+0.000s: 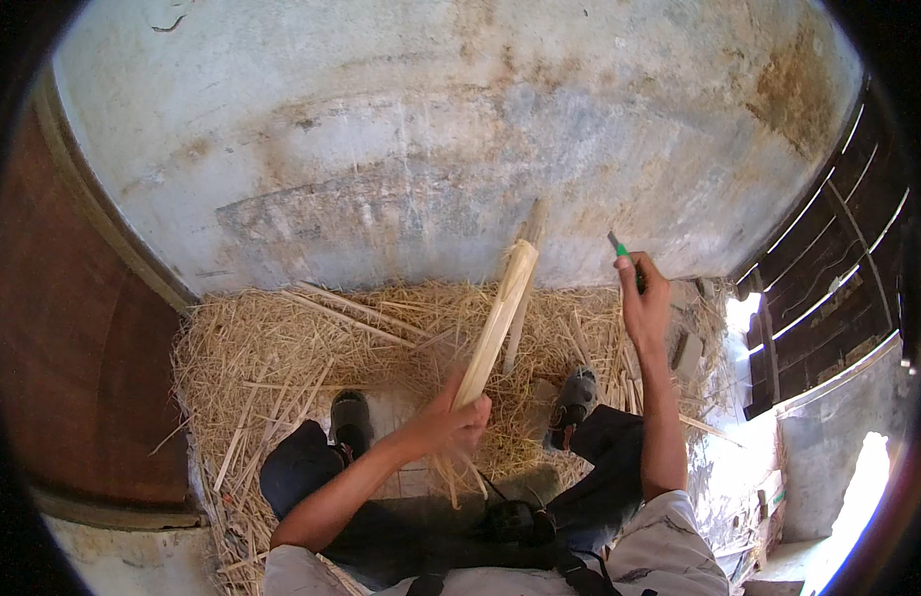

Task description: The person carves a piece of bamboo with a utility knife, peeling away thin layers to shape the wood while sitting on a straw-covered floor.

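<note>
My left hand [451,422] is closed round the lower end of a pale split length of wood [495,323]. The piece tilts up and away to the right, its far end toward the wall. Behind it, a second, greyer slat [536,223] leans at the wall. My right hand [644,298], raised to the right and apart from the wood, grips a small green-handled knife [620,246] with a short grey blade pointing up and left. Thin pale shavings [460,482] hang or lie just below my left hand; some blur hides detail there.
Straw-like shavings [242,338] cover the floor round my shoes, with long loose strips [351,316] among them. A stained pale wall [381,149] stands ahead. On the left is a brown panel [93,328]; on the right, a block [687,353] and dark slatted boards [828,258].
</note>
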The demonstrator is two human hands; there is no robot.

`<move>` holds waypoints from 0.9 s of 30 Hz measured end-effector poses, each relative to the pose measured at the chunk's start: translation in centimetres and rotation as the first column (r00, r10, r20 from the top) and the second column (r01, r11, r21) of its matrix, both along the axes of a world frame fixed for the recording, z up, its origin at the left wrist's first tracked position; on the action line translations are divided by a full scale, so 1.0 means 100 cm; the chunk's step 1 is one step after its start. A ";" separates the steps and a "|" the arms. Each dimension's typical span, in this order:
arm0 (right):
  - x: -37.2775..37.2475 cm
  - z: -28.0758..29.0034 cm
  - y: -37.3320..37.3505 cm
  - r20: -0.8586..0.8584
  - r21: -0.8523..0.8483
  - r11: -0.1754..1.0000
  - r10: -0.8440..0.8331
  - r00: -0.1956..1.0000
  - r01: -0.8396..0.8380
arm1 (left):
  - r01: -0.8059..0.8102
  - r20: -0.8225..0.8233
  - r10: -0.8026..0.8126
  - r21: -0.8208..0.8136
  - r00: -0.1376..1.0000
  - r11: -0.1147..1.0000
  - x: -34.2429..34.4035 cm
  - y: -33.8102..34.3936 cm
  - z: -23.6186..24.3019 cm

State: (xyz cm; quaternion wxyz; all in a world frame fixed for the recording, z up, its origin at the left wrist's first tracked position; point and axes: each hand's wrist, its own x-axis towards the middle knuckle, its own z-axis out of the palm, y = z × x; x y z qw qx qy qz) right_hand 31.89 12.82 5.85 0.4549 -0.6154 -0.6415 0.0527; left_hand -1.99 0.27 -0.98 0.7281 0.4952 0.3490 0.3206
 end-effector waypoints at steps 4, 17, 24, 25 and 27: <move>-0.033 -0.001 -0.020 -0.003 -0.019 0.980 0.196 0.981 -0.196 | 0.079 0.211 -0.061 -0.080 0.976 0.994 -0.005 0.013 0.006; -0.101 -0.008 -0.046 -0.413 -0.036 0.887 0.407 0.815 -0.461 | 0.048 0.099 -0.048 -0.005 0.994 0.999 0.005 0.017 -0.007; -0.103 -0.004 -0.041 -0.230 0.061 0.873 0.484 0.844 -0.484 | 0.005 -0.009 -0.005 0.059 1.000 0.998 0.008 0.014 0.004; -0.103 -0.010 -0.040 -0.241 0.058 0.863 0.501 0.831 -0.503 | -0.017 -0.044 0.021 0.082 0.999 0.996 0.009 0.014 0.005; -0.104 -0.013 -0.039 -0.224 0.049 0.845 0.529 0.819 -0.532 | -0.043 -0.072 0.054 0.152 0.996 0.987 0.009 0.018 -0.002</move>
